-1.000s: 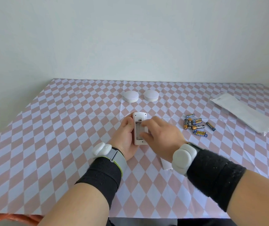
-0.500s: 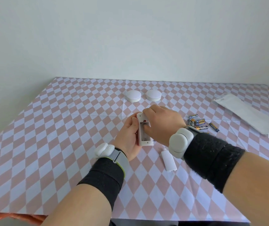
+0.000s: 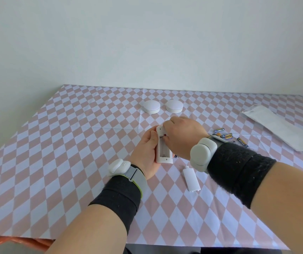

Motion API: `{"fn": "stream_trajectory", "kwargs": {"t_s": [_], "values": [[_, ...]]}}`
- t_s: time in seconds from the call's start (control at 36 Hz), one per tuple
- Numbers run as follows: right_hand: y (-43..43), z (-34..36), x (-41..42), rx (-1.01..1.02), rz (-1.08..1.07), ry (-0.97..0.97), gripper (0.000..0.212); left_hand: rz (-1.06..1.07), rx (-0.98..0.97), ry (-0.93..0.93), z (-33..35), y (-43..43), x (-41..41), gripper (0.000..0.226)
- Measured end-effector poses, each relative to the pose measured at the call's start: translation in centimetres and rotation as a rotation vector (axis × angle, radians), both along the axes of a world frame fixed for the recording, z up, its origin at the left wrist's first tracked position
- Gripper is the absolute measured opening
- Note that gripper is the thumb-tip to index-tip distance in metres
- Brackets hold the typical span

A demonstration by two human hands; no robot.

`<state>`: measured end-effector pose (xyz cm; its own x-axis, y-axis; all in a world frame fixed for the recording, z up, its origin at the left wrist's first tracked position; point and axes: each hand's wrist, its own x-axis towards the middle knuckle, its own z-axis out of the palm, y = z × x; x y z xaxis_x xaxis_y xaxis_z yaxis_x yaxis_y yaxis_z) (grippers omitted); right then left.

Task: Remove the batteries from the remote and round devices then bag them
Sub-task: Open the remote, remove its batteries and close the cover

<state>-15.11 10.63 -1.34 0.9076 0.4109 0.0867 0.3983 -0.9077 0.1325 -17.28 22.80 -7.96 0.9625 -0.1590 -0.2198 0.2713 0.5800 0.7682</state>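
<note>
Remote (image 3: 162,153) compartment open in left hand (image 3: 147,153).

Centre: white plastic remote (image 3: 163,147), back up, on the pink-and-white checkered tablecloth (image 3: 73,153).
12 o'clock: two white round devices (image 3: 151,106), side by side.
3 o'clock: loose batteries (image 3: 226,136); beyond them, flat white plastic bag (image 3: 282,127).
5 o'clock: white battery cover (image 3: 191,178).

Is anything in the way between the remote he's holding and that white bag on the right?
Only the loose batteries lie on the cloth between the remote and the white bag; lifting a battery over them clears that. Nothing else visible.
</note>
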Motion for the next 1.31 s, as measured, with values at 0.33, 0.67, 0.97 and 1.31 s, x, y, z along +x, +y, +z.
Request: {"fn": "stream_trajectory", "kwargs": {"t_s": [0.33, 0.67, 0.97, 1.31], "values": [[-0.9, 0.0, -1.2, 0.212, -0.059, 0.049, 0.042, 0.002, -0.057, 0.039, 0.0, 0.2, 0.0, 0.034], [-9.4, -2.4, -1.0, 0.288, -0.449, 0.113, 0.039, 0.002, 0.048, 0.056, -0.7, 0.1, 0.5, 0.043], [-12.7, -3.9, 1.1, 0.18, -0.445, 0.26, 0.035, 0.012, 0.163, 0.032, -1.6, 0.2, 1.0, 0.045], [-12.0, -4.1, 0.3, 0.427, -0.285, 0.091, 0.025, 0.038, 0.155, 0.048, -1.4, 0.1, 0.8, 0.045]]}}
